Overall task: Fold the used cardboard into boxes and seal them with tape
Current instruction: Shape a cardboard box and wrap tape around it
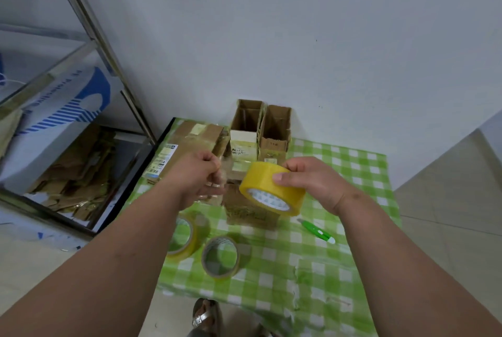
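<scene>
Tape roll point(272, 189) above table's point(326, 268) middle

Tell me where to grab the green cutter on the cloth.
Pinch the green cutter across its slim middle, coming straight down from above. It lies flat on the checked cloth, slanted, white tip toward the person, with bare cloth on both long sides. The right hand, closest to it, now holds the yellow tape roll.

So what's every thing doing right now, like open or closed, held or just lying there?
Yellow tape roll: held up by right hand.
Tape end: pinched, pulled out by left hand.
Two tall boxes: upright, tops open.
Small box: lying under the roll.
Two spare rolls: lying flat.
Green cutter: lying on the cloth.
</scene>
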Tool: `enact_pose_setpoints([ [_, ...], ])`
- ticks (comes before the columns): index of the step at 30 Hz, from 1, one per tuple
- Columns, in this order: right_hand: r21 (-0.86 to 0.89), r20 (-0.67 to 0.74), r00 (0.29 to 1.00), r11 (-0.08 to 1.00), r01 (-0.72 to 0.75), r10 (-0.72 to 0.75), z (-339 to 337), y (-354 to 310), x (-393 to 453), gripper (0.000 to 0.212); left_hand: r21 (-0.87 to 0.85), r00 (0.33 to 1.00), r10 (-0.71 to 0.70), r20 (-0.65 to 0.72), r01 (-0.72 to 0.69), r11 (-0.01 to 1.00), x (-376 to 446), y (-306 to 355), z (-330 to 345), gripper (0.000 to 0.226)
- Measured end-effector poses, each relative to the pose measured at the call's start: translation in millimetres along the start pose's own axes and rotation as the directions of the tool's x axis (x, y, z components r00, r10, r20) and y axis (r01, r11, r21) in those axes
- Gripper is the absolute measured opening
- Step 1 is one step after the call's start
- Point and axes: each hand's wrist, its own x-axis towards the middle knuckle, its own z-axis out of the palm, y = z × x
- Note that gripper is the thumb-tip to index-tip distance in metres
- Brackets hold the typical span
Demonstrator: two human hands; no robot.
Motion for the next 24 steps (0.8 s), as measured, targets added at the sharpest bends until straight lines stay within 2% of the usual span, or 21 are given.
enact_pose_setpoints([
  [3, -0.044, -0.083, 0.997, 0.999, -0.007, 0.004, -17.2, 2.1, -0.6, 0.034, -0.082, 0.994, -0.032, -0.102, 0.024, 0.996, 12.5, -0.3, -24.2, 0.012],
  [6, -0.041, -0.112, 0.994, 0.999, -0.017, 0.013, -27.8, 6.1, 0.1, 0.034, -0.072, 0.992, -0.063, -0.105, 0.055, 0.996, 18.9, -8.3, -33.4, 0.009],
  [13, -0.104, -0.217, 0.974, 0.991, -0.084, 0.060, -41.8, 21.4, 1.4, 0.034, 0.007, 0.991, -0.052, -0.127, 0.053, 0.999, 29.8, -17.5, -5.5, 0.016],
  [16, -0.222, -0.246, 0.966, 0.966, -0.135, 0.079, -46.1, 28.4, 5.3, 0.036, 0.011, 0.983, -0.044, -0.180, 0.047, 0.999, 36.2, -20.9, 1.6, 0.017],
  [24, -0.414, -0.242, 0.957, 0.875, -0.252, 0.161, -44.0, 40.2, 16.6, 0.046, 0.112, 0.978, -0.103, -0.181, 0.124, 0.986, 51.2, -40.6, 0.8, 0.011],
])
